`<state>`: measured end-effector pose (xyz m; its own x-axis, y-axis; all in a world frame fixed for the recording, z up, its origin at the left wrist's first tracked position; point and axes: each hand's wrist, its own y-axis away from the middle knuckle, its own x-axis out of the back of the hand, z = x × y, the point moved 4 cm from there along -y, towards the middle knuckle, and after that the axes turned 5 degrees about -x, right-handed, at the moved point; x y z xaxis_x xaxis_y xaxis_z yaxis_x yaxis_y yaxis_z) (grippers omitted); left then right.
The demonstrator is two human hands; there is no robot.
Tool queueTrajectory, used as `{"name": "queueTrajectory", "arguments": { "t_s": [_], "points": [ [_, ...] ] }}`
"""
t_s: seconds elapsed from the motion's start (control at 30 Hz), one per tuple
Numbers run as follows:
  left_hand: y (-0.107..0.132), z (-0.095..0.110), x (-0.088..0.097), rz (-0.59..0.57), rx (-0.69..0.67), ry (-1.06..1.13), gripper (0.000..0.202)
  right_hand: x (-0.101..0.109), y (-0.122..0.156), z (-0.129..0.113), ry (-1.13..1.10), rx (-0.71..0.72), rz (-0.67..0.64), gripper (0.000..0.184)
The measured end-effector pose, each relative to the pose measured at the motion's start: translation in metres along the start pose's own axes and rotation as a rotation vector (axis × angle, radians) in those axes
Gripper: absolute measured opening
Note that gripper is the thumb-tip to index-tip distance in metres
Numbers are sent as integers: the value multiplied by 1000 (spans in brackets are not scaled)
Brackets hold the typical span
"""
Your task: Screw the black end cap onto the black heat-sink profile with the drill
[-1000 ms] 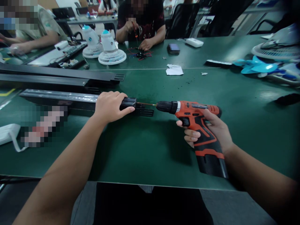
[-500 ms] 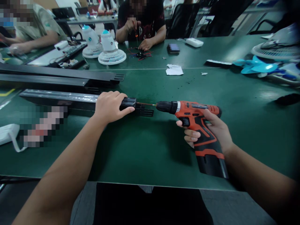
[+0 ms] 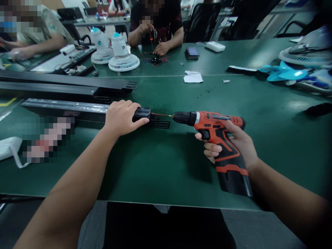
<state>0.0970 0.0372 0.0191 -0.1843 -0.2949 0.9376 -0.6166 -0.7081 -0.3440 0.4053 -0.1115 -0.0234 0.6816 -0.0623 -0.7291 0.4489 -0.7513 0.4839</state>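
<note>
My left hand [image 3: 123,118] wraps over the right end of a long black bar-shaped housing [image 3: 70,110], which lies on the green table. Slotted black tabs [image 3: 163,124] stick out past that end. My right hand [image 3: 242,145] grips an orange and black cordless drill [image 3: 218,121], its index finger at the trigger. From the drill's chuck a long thin bit [image 3: 160,114] points left and meets the end of the housing. The bit's tip is hidden there, so I cannot see what it touches.
More long black housings [image 3: 46,88] lie behind on the left. White fan-like units [image 3: 123,60] stand farther back. Across the table a person's hand [image 3: 161,48] is by wires [image 3: 156,61]. Paper scraps [image 3: 193,77] lie mid-table; blue fan blades [image 3: 286,72] are at right.
</note>
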Motion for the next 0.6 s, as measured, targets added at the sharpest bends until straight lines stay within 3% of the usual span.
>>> {"name": "queueTrajectory", "arguments": {
  "t_s": [0.6],
  "points": [
    [0,0,1,-5,0,-7,75,4,0,0,29,-15,3,60]
  ]
}}
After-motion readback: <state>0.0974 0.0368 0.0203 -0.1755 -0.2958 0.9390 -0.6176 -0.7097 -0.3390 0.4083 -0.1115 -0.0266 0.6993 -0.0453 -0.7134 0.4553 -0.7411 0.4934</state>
